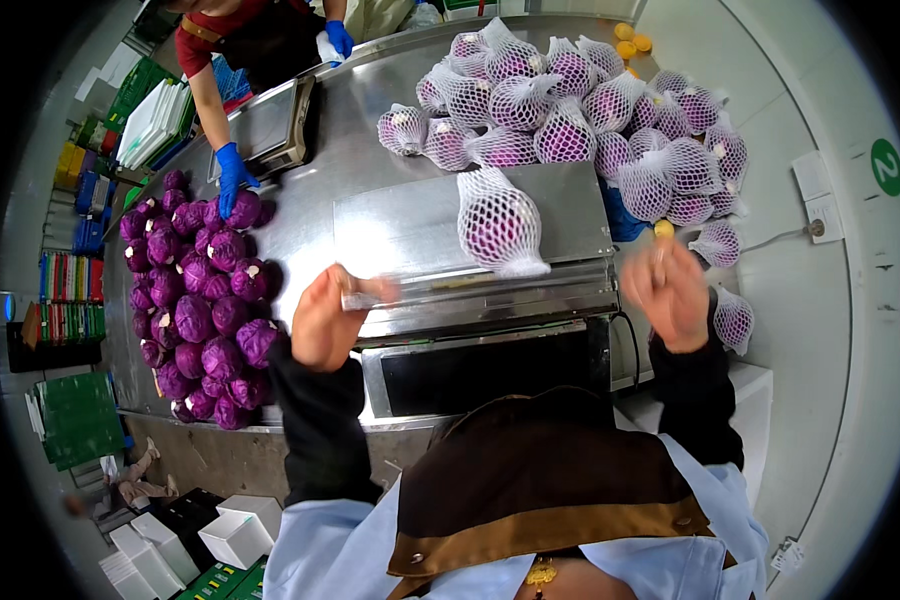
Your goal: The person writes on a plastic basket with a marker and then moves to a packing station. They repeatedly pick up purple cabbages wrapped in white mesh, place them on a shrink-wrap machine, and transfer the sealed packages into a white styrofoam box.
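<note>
A red cabbage in a white foam net (pixel 499 225) lies on the flat top of a stainless steel bench unit (pixel 397 217). To the left of the unit's front edge is my left hand (pixel 328 319), its fingers curled. A shiny, translucent piece (pixel 358 300) shows at the fingertips; blur hides whether it is gripped. My right hand (pixel 669 296), also blurred, is raised off the unit's right end, fingers bent close together. Just beyond it shows a small yellow object (pixel 664 229). A dark panel (pixel 487 373) sits at the unit's front.
Bare red cabbages (pixel 195 319) are heaped at left; netted ones (pixel 529 101) are piled at back right. Across the steel table (pixel 345 120), a co-worker's blue-gloved hand (pixel 234 176) touches a cabbage beside a weighing scale (pixel 270 127). A wall (pixel 780 247) bounds the right side.
</note>
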{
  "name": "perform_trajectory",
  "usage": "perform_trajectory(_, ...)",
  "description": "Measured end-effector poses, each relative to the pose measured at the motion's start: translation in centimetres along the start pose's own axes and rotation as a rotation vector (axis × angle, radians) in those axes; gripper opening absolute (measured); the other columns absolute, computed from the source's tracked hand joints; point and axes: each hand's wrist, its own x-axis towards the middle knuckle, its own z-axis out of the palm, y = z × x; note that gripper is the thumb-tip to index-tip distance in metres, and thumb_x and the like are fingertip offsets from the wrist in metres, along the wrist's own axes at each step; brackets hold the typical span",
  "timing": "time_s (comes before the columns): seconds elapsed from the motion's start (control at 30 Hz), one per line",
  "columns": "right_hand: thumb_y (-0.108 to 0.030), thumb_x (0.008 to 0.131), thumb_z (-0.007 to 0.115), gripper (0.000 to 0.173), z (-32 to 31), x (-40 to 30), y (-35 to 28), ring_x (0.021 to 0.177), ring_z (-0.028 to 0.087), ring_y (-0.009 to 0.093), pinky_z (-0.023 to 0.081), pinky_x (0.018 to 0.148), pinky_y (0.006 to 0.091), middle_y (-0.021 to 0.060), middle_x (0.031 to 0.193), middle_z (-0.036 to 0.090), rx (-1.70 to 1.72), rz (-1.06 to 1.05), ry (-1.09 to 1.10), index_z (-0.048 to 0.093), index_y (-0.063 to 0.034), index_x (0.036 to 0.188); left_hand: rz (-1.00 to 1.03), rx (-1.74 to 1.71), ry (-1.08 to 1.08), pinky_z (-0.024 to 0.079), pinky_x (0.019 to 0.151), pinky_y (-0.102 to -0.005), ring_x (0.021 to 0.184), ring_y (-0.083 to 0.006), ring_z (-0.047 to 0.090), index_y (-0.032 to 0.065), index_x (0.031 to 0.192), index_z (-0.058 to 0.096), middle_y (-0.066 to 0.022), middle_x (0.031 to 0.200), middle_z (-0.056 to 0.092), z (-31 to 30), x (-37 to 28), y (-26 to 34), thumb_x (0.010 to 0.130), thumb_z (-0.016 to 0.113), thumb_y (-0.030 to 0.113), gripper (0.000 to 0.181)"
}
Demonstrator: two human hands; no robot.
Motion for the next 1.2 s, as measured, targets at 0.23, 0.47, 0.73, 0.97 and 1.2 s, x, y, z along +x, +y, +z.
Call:
perform_trajectory(0.23,-0.017,0.098,0.049,0.016,-11.6,10.5,15.6,0.086,0.056,0.017,0.044,0.079,0.0309,0.0083,0.088,0.063,-1.242,0.018,0.360,0.055,-0.0022,0.100,0.224,1.006,0.182,0.043,0.075,-0.0388,0.082,-0.0277,0.055,0.0051,0.101,0.055,-0.0135,0.088,0.058,-5.9,16.0,-17.9,0.099,0.045,0.037,0.033)
perform_trajectory(0.47,-0.026,0.101,0.047,0.034,-7.3,5.4,13.4,0.099,0.054,0.013,0.043,0.088,0.0275,0.0025,0.111,0.057,-0.456,0.279,0.397,0.050,-0.0012,0.124,0.186,0.875,-0.165,0.044,0.098,-0.0376,0.110,-0.0316,0.059,0.0113,0.143,0.034,-0.0169,0.115,0.063,-1.4,11.7,-15.7,0.071,0.082,0.031,0.088)
perform_trajectory(0.73,-0.023,0.095,0.053,0.035,-2.3,2.3,7.7,0.101,0.060,0.014,0.048,0.087,0.0282,0.0089,0.116,0.061,-0.362,0.682,0.157,0.054,0.0024,0.119,-0.478,0.369,-0.130,0.049,0.095,-0.0378,0.112,-0.0267,0.059,-0.0057,0.137,0.039,-0.0182,0.124,0.059,2.7,7.2,-9.1,0.076,0.077,0.043,0.087)
perform_trajectory(0.97,-0.020,0.095,0.061,0.025,2.1,-5.6,7.1,0.065,0.066,0.015,0.053,0.061,0.0247,0.0114,0.078,0.069,-0.559,1.037,-0.034,0.062,0.0041,0.088,-1.173,-0.097,-0.106,0.052,0.091,-0.0395,0.113,-0.0242,0.059,0.0104,0.134,0.050,-0.0140,0.124,0.060,2.3,-3.9,-11.5,0.082,0.042,0.080,0.088)
perform_trajectory(1.2,-0.028,0.101,0.048,0.035,0.8,-12.1,9.7,0.058,0.065,0.018,0.051,0.054,0.0257,0.0131,0.070,0.067,-0.528,0.852,0.364,0.055,-0.0002,0.081,-0.703,0.257,-0.175,0.054,0.081,-0.0262,0.088,-0.0166,0.066,-0.0032,0.105,0.062,-0.0119,0.093,0.069,-2.7,-12.2,-16.8,0.099,0.053,0.033,0.038)
